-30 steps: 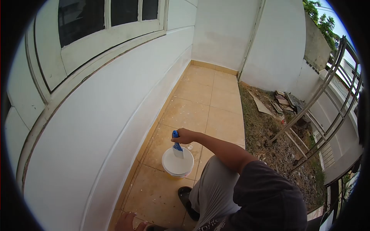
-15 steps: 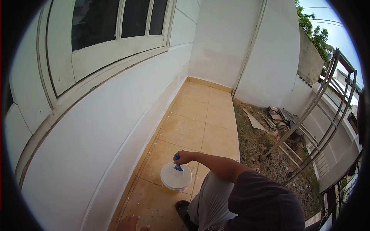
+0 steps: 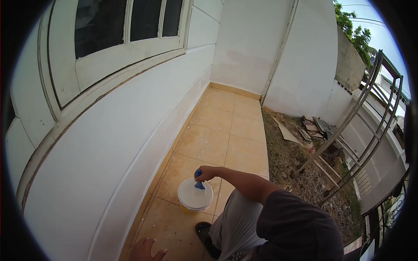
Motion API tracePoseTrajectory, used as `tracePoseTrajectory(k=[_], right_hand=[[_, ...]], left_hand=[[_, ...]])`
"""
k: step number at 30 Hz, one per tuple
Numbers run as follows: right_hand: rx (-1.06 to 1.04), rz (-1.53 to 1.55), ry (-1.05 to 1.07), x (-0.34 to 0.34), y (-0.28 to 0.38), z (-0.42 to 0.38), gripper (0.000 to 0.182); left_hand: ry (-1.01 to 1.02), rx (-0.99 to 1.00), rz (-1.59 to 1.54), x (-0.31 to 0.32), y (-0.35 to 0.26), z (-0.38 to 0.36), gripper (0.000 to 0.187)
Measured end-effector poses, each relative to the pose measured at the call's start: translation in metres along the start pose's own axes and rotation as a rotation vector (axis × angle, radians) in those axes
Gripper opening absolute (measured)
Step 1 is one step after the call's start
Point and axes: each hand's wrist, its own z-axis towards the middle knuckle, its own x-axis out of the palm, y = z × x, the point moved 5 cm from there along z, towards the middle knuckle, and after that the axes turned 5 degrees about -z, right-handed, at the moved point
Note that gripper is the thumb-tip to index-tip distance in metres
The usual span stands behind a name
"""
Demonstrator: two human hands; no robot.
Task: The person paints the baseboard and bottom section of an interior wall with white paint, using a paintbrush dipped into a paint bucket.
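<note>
My right hand (image 3: 205, 173) grips a blue-handled paintbrush (image 3: 199, 184), its fingers wrapped round the upper handle. The brush points down, and its wide end overlaps the white top of a round paint bucket (image 3: 195, 201). This bucket has a white rim and some yellow low on its side, and it stands on the tiles close to the wall. At the bottom edge of the view, my left hand (image 3: 149, 249) is partly cut off. Its visible fingers are apart, with nothing seen in them, near the foot of the wall.
A white wall (image 3: 117, 161) with a window (image 3: 126, 26) runs along the left. White specks dot the tan tiled floor (image 3: 209, 143). To the right lies rough ground with stacked slabs (image 3: 313, 128) and a metal frame (image 3: 352, 126). My sandalled foot (image 3: 205, 237) is beside the bucket.
The view has shifted slightly, so the bucket sits a little further left and up. My left hand shows more, with its fingers raised higher. The right hand still holds the paintbrush over the bucket.
</note>
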Motion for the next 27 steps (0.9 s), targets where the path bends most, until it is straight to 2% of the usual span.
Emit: tracePoseTrajectory(k=[27], right_hand=[[-0.008, 0.017, 0.017, -0.002, -0.002, -0.004, 0.022]], left_hand=[[-0.036, 0.075, 0.009, 0.008, -0.002, -0.001, 0.047]])
